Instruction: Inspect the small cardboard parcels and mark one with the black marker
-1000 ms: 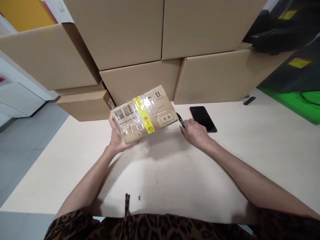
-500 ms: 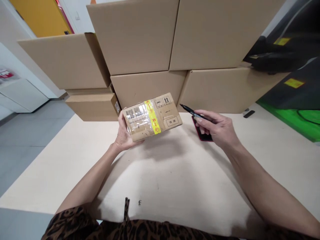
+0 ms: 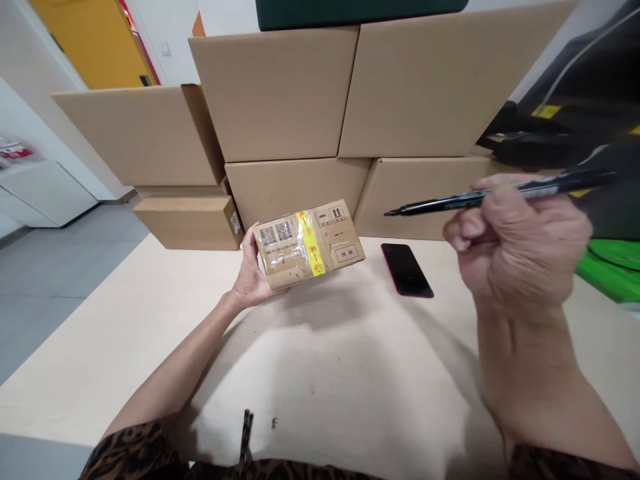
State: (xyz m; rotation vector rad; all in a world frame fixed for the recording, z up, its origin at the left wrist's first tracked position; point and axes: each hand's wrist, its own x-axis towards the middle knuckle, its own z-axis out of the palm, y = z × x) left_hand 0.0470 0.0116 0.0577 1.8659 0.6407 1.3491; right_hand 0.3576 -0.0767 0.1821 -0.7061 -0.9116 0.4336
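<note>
My left hand (image 3: 251,275) grips a small cardboard box (image 3: 330,243) by its left end and holds it tilted above the table (image 3: 320,373). Clear tape and a yellow strip with red print run across the box, beside printed codes and handling symbols. Raised at the right, close to the camera, my right hand (image 3: 520,240) is closed around a black marker pen (image 3: 440,205). The pen's dark tip points left, apart from the box. Between box and right hand, a black phone with a red edge (image 3: 407,270) lies on the table.
Large cardboard boxes (image 3: 280,93) stand stacked along the table's back, with a flatter carton (image 3: 190,223) at the left. A dark green object (image 3: 360,12) rests on top of the stack. Black equipment (image 3: 590,87) and something bright green (image 3: 610,270) are at the right.
My right hand has risen toward the camera and moved right with the marker, uncovering the phone. My left hand still holds the small box at nearly the same place. The view has tilted up slightly.
</note>
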